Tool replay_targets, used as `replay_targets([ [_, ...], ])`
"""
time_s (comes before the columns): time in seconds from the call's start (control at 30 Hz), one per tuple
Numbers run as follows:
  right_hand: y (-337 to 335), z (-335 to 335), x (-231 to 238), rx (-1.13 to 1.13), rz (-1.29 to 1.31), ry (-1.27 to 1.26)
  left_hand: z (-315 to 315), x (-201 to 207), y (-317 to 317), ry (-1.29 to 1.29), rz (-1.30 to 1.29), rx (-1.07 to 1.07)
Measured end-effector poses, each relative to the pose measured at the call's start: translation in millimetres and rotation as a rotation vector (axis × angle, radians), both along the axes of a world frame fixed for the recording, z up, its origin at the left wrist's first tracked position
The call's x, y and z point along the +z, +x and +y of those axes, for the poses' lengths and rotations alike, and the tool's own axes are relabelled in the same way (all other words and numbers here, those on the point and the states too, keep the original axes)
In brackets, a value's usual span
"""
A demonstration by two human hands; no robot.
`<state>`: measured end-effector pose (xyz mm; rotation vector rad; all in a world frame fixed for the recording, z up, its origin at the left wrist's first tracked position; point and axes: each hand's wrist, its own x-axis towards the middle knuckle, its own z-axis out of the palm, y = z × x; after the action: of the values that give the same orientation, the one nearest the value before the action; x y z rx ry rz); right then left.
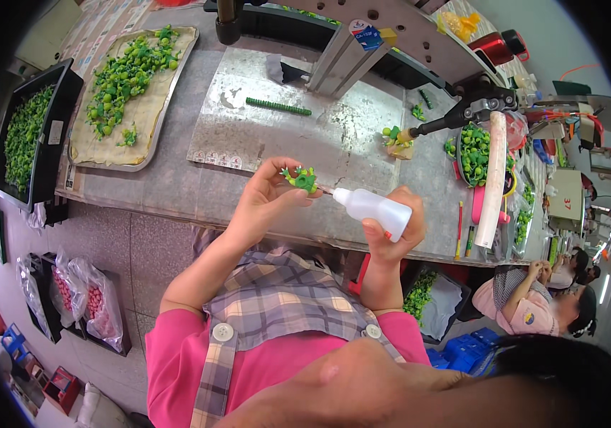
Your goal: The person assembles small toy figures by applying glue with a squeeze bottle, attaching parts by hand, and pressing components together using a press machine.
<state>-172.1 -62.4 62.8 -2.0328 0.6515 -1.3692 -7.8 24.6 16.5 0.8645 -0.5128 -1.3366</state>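
My left hand (pixel 259 207) pinches a small green plastic figure (pixel 304 179) with pale yellow-green tips between thumb and fingers, above the table's front part. In my right hand (pixel 404 227) is a white translucent squeeze bottle (pixel 370 208), tilted so that its thin nozzle points left at the figure. The nozzle tip is right by the figure's side; whether it touches I cannot tell. Beyond my hands lies a metal plate (pixel 220 135) bearing a dark green ridged strip (pixel 278 106). Another small green and yellow figure (pixel 394 135) sits near the plate's right edge.
A cloth-lined tray (pixel 81 153) of similar green pieces is at the far left, beside a black bin (pixel 40 167). A metal machine frame (pixel 345 53) stands behind the plate. At right are a white tube (pixel 492 178), a bowl of green pieces (pixel 475 153), and a co-worker (pixel 516 303).
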Motion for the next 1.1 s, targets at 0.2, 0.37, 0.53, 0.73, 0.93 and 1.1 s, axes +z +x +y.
replay_targets([
  [0.2, 1.4, 0.6, -2.7, 0.001, 0.075, -0.032, 0.2, 1.0, 0.8, 0.003, 0.0, 0.018],
  [0.37, 3.6, 0.7, -2.5, 0.01, 0.103, -0.034, 1.0, 0.4, 1.9, 0.007, 0.006, 0.011],
  [0.53, 4.7, 1.0, -1.4, 0.009, 0.111, -0.021, 0.3, -0.9, 1.8, 0.003, -0.009, 0.01],
  [0.73, 4.6, -0.6, -1.3, 0.031, 0.122, -0.072, -0.2, -2.8, 2.8, 0.006, 0.0, 0.011],
  [0.93, 11.4, -17.8, -0.3, -0.129, -0.19, 0.273, 3.1, -3.3, 9.6, 0.038, -0.023, 0.041],
  [1.1, 54.6, -52.6, -10.4, 0.095, 0.04, 0.516, 9.3, -12.5, 23.0, -0.007, -0.117, 0.147],
])
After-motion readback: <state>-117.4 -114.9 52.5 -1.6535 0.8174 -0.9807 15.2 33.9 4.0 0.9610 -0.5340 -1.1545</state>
